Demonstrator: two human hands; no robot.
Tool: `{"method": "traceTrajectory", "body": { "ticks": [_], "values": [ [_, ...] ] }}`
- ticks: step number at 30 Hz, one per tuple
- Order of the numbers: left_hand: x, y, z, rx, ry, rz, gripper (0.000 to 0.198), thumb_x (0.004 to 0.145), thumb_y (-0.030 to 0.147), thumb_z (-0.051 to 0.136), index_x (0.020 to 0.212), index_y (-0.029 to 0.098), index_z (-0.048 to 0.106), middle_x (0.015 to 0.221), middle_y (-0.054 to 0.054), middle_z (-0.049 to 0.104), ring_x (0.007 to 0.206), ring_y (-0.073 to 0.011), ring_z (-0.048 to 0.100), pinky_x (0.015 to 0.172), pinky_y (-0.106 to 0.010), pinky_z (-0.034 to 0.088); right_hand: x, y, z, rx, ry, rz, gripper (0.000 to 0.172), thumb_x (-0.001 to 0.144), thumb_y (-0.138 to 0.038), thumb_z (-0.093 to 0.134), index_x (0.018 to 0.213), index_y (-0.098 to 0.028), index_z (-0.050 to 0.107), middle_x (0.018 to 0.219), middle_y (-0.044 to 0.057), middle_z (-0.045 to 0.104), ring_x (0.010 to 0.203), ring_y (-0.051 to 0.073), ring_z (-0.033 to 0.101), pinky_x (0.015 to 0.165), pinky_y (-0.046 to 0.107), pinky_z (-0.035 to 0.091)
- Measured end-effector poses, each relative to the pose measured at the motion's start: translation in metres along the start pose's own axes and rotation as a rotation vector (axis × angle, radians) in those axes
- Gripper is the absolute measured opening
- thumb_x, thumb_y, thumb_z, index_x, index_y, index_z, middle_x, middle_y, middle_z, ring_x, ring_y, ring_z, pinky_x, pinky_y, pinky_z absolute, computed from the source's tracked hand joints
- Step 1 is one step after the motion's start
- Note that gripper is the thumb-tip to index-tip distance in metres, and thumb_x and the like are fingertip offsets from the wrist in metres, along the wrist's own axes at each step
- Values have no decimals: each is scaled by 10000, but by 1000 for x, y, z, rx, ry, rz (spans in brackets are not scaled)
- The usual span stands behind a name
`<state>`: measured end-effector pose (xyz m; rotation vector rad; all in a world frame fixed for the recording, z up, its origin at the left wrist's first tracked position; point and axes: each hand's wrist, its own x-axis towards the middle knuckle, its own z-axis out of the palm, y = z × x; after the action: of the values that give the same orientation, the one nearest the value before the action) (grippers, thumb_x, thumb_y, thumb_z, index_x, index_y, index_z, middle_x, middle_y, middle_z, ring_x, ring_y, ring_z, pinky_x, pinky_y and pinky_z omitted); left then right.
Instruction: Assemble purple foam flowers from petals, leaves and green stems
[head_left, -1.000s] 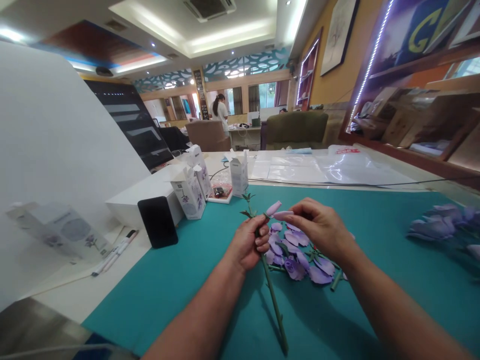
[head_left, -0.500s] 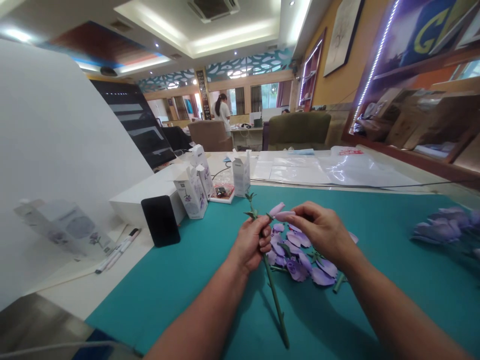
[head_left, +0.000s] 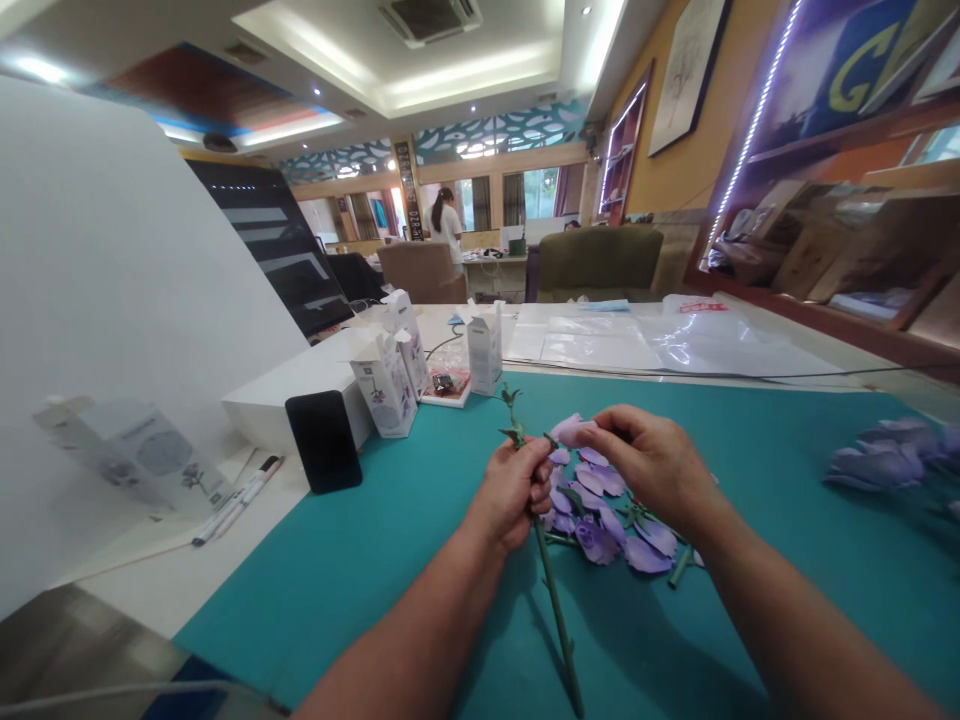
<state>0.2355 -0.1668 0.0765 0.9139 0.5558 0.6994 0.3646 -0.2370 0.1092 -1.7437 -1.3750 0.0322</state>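
My left hand (head_left: pixel 512 490) is closed around a green artificial flower stem (head_left: pixel 556 620), whose leafy tip rises above the fist and whose lower end slants toward me. A pale purple petal piece (head_left: pixel 574 430) is pinched between the thumb and fingers of my right hand (head_left: pixel 652 455), right beside a small green part at my left thumb. Whether that petal is joined to the stem I cannot tell. Below and between the hands lies a pile of loose purple petals (head_left: pixel 596 540), with green leaf pieces and a short green stem piece (head_left: pixel 680 567) among them.
Purple flowers (head_left: pixel 885 455) lie at the right on the teal mat (head_left: pixel 300 590). Small white boxes (head_left: pixel 382 385), a black tablet-like panel (head_left: pixel 323 441) and markers (head_left: pixel 238 500) stand or lie at the left. Clear plastic sheets (head_left: pixel 585 335) lie behind the mat. A person (head_left: pixel 446 225) stands far back.
Both hands and the stem have shifted slightly right. My right fingers have come over the petal piece, which now shows as one bunched shape rather than two separate tips.
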Motion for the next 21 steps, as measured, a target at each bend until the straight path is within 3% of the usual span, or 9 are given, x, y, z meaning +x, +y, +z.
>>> {"method": "traceTrajectory", "body": {
  "ticks": [8, 21],
  "values": [
    [-2, -3, 2, 20, -33, -15, 305, 665, 333, 688, 665, 178, 426, 487, 92, 401, 336, -2, 251, 357, -162, 133, -1, 1, -5, -82, -38, -36, 316, 797, -452, 501, 629, -223, 640, 614, 13, 621, 588, 156, 536, 544, 262, 353],
    [-1, -8, 3, 55, -62, -45, 285, 685, 330, 658, 654, 182, 416, 487, 89, 400, 337, -7, 253, 356, -169, 139, 2, -1, -11, -149, -130, -14, 302, 788, -409, 498, 576, -214, 589, 552, 8, 578, 551, 148, 499, 532, 261, 326]
  ]
}}
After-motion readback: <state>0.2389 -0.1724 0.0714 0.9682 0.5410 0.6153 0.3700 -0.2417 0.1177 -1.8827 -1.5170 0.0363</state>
